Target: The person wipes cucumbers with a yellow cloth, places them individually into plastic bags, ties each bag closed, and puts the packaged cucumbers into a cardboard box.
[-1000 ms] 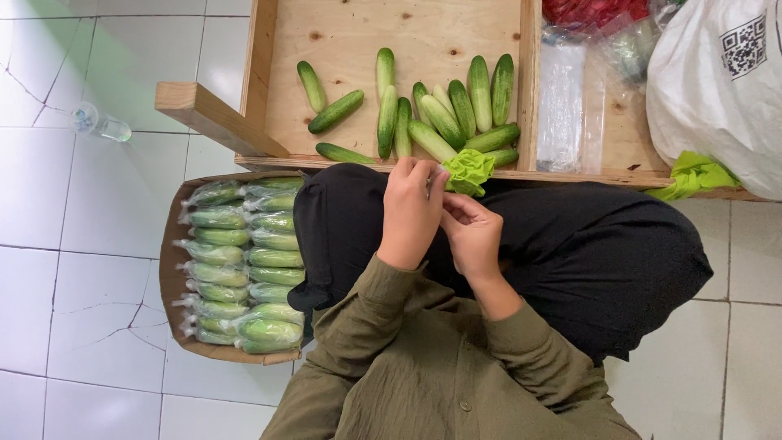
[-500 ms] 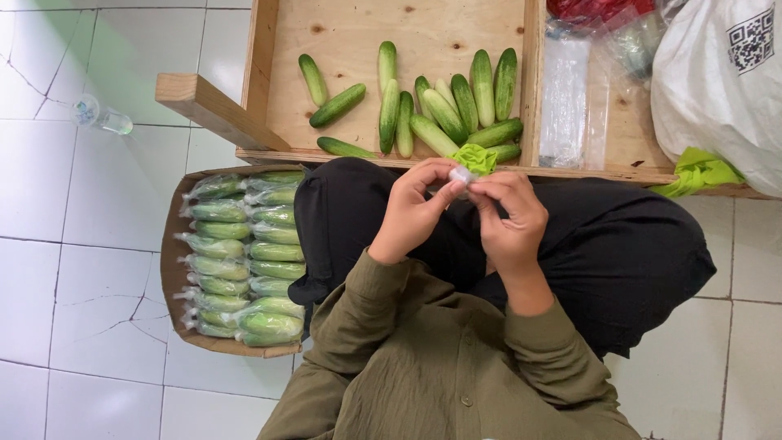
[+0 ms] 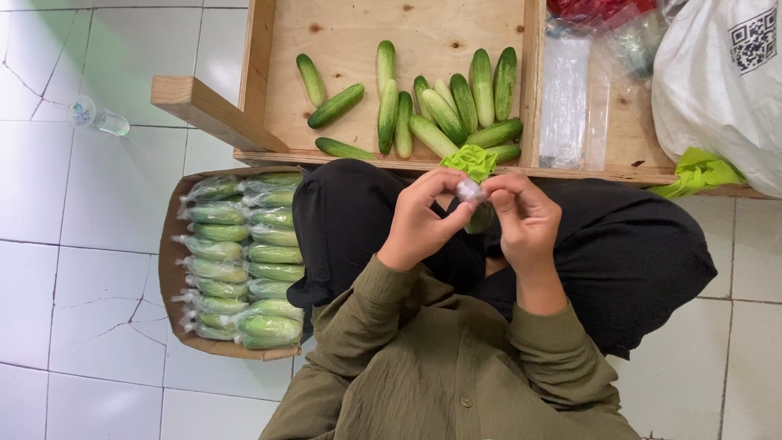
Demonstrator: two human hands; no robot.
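Observation:
My left hand (image 3: 422,218) and my right hand (image 3: 524,220) meet over my lap, both pinching the twisted clear plastic top of a bagged cucumber (image 3: 479,212), whose green body shows between the hands. Just beyond my fingers a bright green wad (image 3: 471,159) lies on the front edge of the wooden tray (image 3: 285,49). Several loose cucumbers (image 3: 444,110) lie in the tray. To my left a cardboard box (image 3: 169,269) holds several bagged cucumbers (image 3: 244,261) in rows.
A stack of clear plastic bags (image 3: 564,98) lies in the tray's right compartment. A large white sack (image 3: 721,81) and a green cloth (image 3: 700,173) sit at the right. A clear plastic bottle (image 3: 98,118) lies on the white tiled floor.
Both hands rose from my lap and came together in front of me. The right hand moved out to the right and the bag's twisted top now shows between the fingertips.

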